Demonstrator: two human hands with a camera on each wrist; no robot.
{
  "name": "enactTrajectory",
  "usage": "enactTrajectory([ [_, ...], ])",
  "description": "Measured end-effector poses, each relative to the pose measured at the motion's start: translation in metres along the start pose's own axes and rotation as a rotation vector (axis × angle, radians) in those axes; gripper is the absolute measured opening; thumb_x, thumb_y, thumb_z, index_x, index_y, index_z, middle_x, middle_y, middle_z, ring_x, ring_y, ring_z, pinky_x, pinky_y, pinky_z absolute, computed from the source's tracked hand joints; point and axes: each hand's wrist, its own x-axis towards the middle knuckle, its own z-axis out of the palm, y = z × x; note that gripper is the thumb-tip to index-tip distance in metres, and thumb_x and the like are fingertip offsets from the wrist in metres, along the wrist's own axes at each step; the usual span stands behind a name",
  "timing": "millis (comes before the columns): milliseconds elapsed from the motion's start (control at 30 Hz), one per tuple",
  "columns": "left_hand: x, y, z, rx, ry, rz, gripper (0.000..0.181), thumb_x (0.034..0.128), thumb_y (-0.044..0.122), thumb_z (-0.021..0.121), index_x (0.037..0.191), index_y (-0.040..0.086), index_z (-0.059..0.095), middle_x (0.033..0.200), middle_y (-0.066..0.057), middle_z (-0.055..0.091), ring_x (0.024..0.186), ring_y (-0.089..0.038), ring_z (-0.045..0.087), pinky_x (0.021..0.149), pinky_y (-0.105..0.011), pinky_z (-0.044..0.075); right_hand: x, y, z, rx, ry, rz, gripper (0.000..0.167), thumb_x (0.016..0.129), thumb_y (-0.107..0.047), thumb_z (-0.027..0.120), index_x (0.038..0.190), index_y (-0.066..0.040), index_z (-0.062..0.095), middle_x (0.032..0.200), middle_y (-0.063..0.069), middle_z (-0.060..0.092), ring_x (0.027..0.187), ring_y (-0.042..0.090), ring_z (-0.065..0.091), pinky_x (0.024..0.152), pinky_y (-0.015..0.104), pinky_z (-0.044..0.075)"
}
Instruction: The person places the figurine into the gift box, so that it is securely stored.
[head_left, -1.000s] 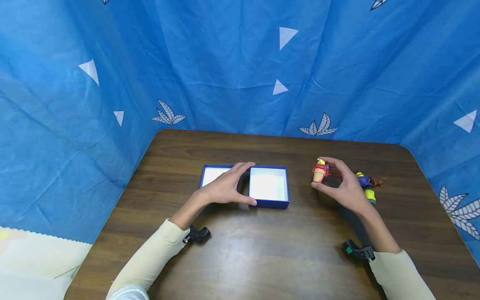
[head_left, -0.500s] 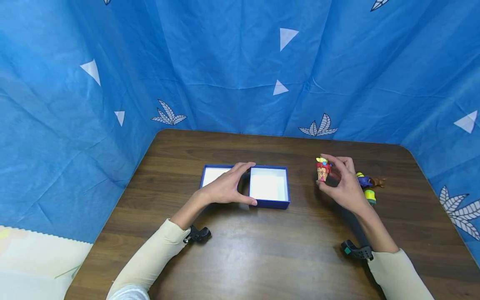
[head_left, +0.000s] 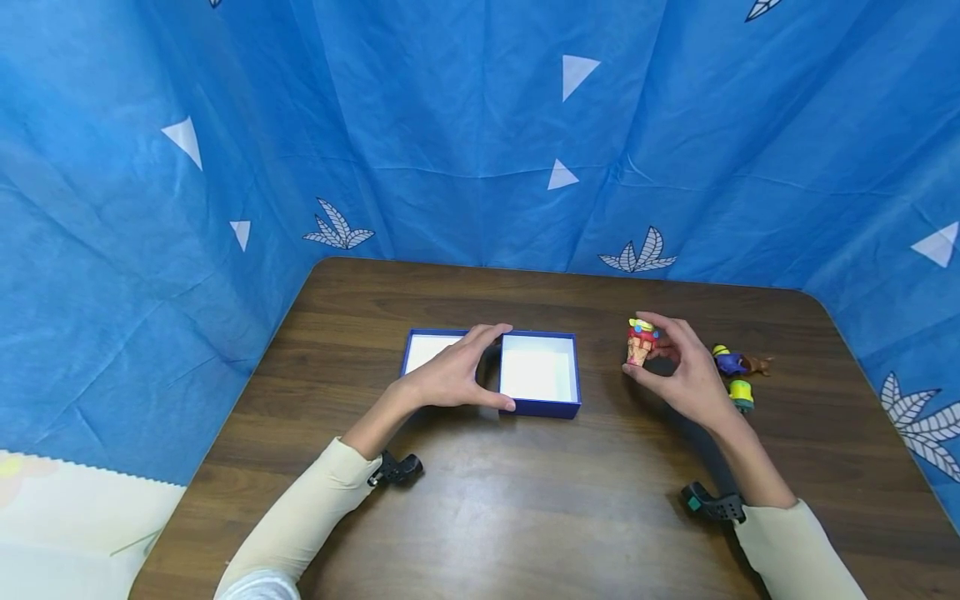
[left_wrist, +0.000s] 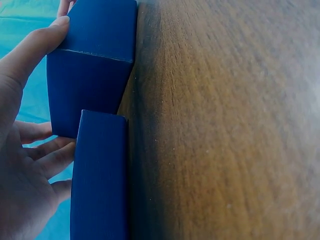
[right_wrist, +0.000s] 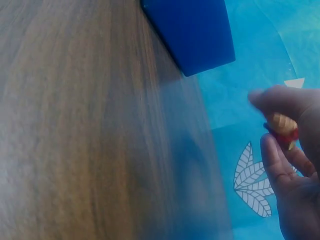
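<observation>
A blue box with a white inside (head_left: 538, 368) stands at the middle of the table, and the left hand (head_left: 450, 373) grips its left side, thumb at the front corner and fingers at the back one. Under that hand, to the left, lies a shallower blue tray with a white inside (head_left: 431, 348). Right of the box, the right hand (head_left: 693, 377) pinches a small ice-cream-cone figure (head_left: 640, 343) with a red and yellow top above the table. In the right wrist view the cone figure (right_wrist: 283, 125) is partly hidden between thumb and fingers.
Behind and right of the right hand lie a blue and brown figure with a yellow top (head_left: 731, 362) and a yellow-green piece (head_left: 741, 393). A blue curtain (head_left: 465, 125) hangs along the back and sides of the wooden table (head_left: 480, 517).
The cone figure has turned in the right hand's fingers, showing more blue and yellow at its top. That hand shifted slightly right, then back left. The left hand and the box have stayed put.
</observation>
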Motion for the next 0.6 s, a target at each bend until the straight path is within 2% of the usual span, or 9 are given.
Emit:
enactTrajectory([
  [100, -0.0004, -0.0001, 0.0000, -0.002, 0.003, 0.003, 0.122, 0.0790, 0.071, 0.086, 0.172, 0.024, 0.023, 0.172, -0.006, 0.034, 0.155, -0.031, 0.047, 0.121, -0.059, 0.046, -0.0001, -0.0026, 0.0012, -0.015, -0.008, 0.024, 0.082, 0.090, -0.023, 0.090, 0.161, -0.032, 0.050, 0.138, 0.012, 0.055, 0.107, 0.008, 0.057, 0.092, 0.005, 0.048],
  [233, -0.0021, -0.0001, -0.0002, -0.002, 0.005, 0.001, 0.121, 0.0786, 0.071, 0.086, 0.172, 0.025, 0.024, 0.172, -0.006, 0.035, 0.154, -0.030, 0.048, 0.121, -0.058, 0.047, -0.0005, -0.0055, 0.0024, -0.008, -0.021, 0.027, 0.083, 0.092, -0.026, 0.088, 0.163, -0.035, 0.047, 0.139, 0.009, 0.057, 0.112, 0.011, 0.058, 0.094, 0.010, 0.050],
  [367, -0.0032, 0.0001, -0.0006, -0.010, 0.006, -0.003, 0.121, 0.0782, 0.071, 0.086, 0.172, 0.025, 0.024, 0.171, -0.006, 0.036, 0.152, -0.030, 0.049, 0.120, -0.059, 0.048, 0.0003, -0.0063, 0.0031, 0.051, -0.001, -0.009, 0.085, 0.089, -0.015, 0.090, 0.161, -0.025, 0.045, 0.141, 0.010, 0.060, 0.113, 0.004, 0.059, 0.096, 0.010, 0.049],
  [467, -0.0027, 0.0004, -0.0009, -0.018, 0.005, -0.002, 0.121, 0.0783, 0.071, 0.086, 0.172, 0.025, 0.024, 0.171, -0.006, 0.036, 0.152, -0.031, 0.050, 0.119, -0.059, 0.048, 0.0009, -0.0072, 0.0028, 0.094, 0.024, -0.019, 0.080, 0.086, -0.010, 0.091, 0.153, -0.017, 0.047, 0.140, 0.008, 0.061, 0.111, -0.002, 0.060, 0.095, 0.009, 0.049],
  [600, -0.0011, 0.0013, -0.0014, -0.017, 0.001, -0.001, 0.121, 0.0784, 0.071, 0.086, 0.172, 0.025, 0.024, 0.171, -0.005, 0.036, 0.152, -0.030, 0.050, 0.119, -0.059, 0.049, 0.0008, -0.0077, 0.0016, 0.096, 0.031, -0.022, 0.074, 0.085, -0.009, 0.092, 0.147, -0.013, 0.052, 0.140, 0.006, 0.060, 0.112, -0.008, 0.060, 0.097, 0.009, 0.050],
])
